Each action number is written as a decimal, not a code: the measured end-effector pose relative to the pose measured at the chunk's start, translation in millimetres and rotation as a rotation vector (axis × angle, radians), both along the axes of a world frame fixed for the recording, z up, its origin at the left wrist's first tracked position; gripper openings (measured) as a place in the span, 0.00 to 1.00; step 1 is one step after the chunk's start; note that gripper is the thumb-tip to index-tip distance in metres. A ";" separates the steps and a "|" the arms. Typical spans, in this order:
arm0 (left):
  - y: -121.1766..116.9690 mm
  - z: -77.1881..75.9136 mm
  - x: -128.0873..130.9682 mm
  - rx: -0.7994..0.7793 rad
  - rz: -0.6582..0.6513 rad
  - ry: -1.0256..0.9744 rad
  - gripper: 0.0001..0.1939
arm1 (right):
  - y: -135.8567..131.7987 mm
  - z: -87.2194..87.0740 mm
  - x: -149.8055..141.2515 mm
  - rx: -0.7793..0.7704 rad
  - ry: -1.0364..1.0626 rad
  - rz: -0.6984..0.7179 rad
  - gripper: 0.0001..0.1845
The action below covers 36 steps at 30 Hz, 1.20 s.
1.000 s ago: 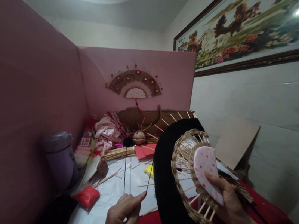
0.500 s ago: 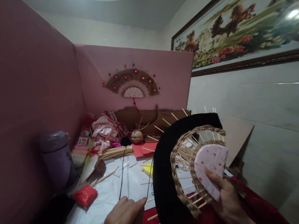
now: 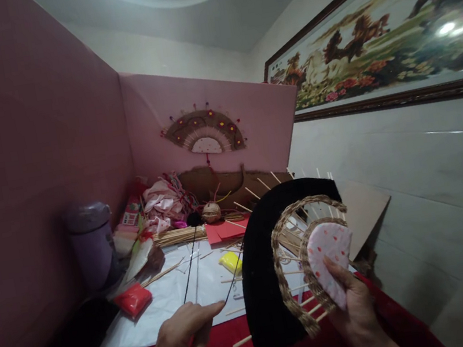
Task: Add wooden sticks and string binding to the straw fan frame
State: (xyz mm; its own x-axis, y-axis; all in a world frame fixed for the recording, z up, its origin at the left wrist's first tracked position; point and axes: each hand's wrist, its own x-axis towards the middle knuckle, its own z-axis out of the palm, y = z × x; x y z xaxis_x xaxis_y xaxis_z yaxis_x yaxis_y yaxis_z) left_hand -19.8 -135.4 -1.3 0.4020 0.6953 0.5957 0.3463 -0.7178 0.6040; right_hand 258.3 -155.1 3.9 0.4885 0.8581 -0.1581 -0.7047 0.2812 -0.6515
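My right hand point(image 3: 354, 297) grips a handmade fan point(image 3: 265, 262) by its half-round pink dotted patch, thumb on the front. The fan has thin wooden sticks, a wide black band and braided straw-coloured rows. Its black band faces left and stick ends poke out past it. My left hand point(image 3: 182, 336) is closed on a black yarn point(image 3: 189, 271), with the index finger stretched towards the fan. One stretch of yarn leads up to a black yarn ball point(image 3: 193, 219) at the back; another runs from the fingertip to the fan's left edge.
A finished fan point(image 3: 206, 132) hangs on the pink board behind. Red packet point(image 3: 134, 300), yellow packet point(image 3: 231, 261), red paper point(image 3: 223, 231), a bundle of sticks point(image 3: 180, 235) and a twine ball point(image 3: 211, 212) lie about. A purple lidded container point(image 3: 91, 245) stands left.
The fan in my right hand has shifted slightly right, uncovering more of the yellow packet. My left hand has moved a little left and the yarn stays stretched.
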 end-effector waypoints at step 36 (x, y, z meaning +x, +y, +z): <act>-5.5 -26.3 10.5 0.441 0.159 0.125 0.13 | 6.1 -7.8 -25.1 0.096 -0.005 -0.259 0.26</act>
